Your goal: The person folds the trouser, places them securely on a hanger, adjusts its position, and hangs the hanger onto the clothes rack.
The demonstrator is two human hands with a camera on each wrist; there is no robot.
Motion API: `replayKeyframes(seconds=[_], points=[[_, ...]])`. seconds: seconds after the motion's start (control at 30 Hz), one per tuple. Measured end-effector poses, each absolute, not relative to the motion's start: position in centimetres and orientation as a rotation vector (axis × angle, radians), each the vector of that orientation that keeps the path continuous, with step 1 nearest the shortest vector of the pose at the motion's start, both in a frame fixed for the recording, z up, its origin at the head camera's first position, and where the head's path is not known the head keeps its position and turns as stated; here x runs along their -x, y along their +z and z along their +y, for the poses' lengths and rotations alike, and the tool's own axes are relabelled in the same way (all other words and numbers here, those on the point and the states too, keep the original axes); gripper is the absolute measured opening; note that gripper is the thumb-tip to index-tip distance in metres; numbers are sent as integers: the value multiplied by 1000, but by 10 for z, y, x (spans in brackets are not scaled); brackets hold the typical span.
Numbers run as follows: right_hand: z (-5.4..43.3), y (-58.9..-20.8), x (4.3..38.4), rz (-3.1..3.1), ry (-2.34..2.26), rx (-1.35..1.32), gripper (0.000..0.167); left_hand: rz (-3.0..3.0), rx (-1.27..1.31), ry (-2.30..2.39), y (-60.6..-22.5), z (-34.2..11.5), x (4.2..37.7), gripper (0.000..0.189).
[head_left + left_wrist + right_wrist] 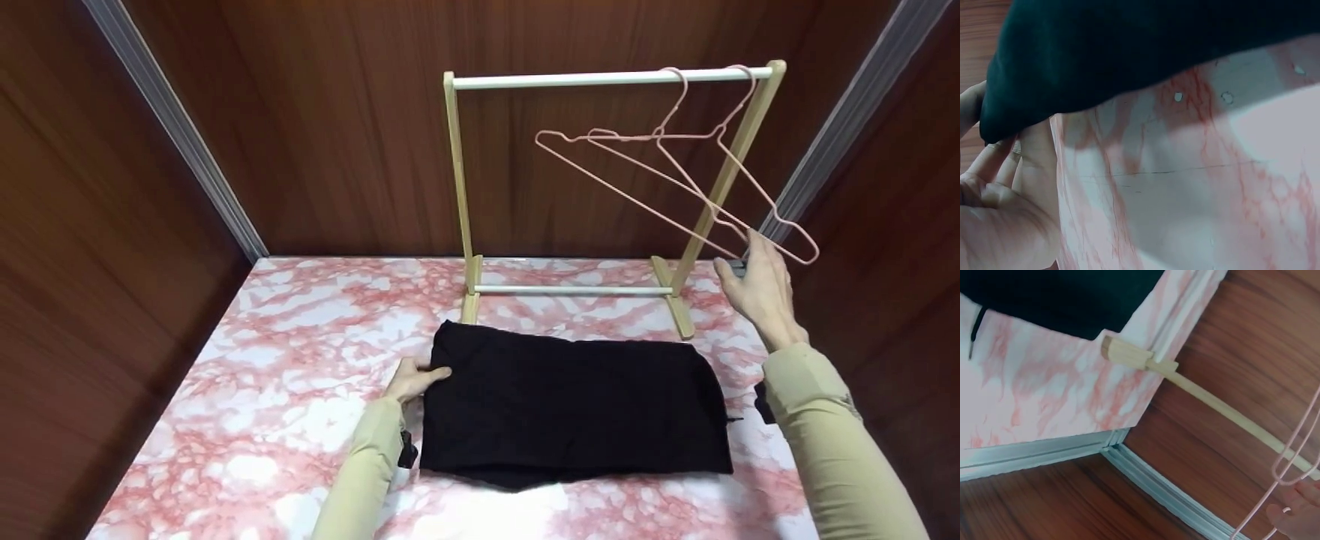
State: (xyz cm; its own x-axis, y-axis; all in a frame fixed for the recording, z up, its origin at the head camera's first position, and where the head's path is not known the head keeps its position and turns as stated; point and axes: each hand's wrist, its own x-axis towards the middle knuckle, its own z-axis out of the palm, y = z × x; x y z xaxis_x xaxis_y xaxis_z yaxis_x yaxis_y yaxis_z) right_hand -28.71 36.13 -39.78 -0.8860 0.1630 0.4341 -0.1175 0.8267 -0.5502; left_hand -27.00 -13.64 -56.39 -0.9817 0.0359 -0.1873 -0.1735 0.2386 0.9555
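A black folded garment (570,405) lies flat, a dark cord with a pale tip (973,337) sticking out at its right side. My left hand (409,381) pinches the garment's left edge, thumb on top and fingers underneath; the left wrist view shows that edge raised. My right hand (761,289) reaches up beside the lower right ends of two pink hangers, thumb spread from its extended fingers. Both the left-hand hanger (637,201) and the right-hand hanger (750,178) hang bare. In the right wrist view, that hand (1300,514) overlaps the hanger wires.
Behind the garment stands a wooden rack with a white top rail (562,79); its right foot (681,315) comes near the cloth. Brown wood-grain panels (360,150) with grey metal corner strips enclose the pink marbled table (300,337) at the back and sides.
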Motion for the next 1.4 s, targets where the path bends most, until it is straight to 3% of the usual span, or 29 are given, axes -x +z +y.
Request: replayKeyframes(seconds=[0.33,0.97,1.4], points=[[351,-386,295,-2559,954,135,61,2365,158,1815,-566,-136,271,29],[323,-361,310,-2466,827,166,26,2411,195,1774,-564,-134,270,27],[315,-353,304,-2425,829,73,22,2400,192,1769,-561,-133,268,26]])
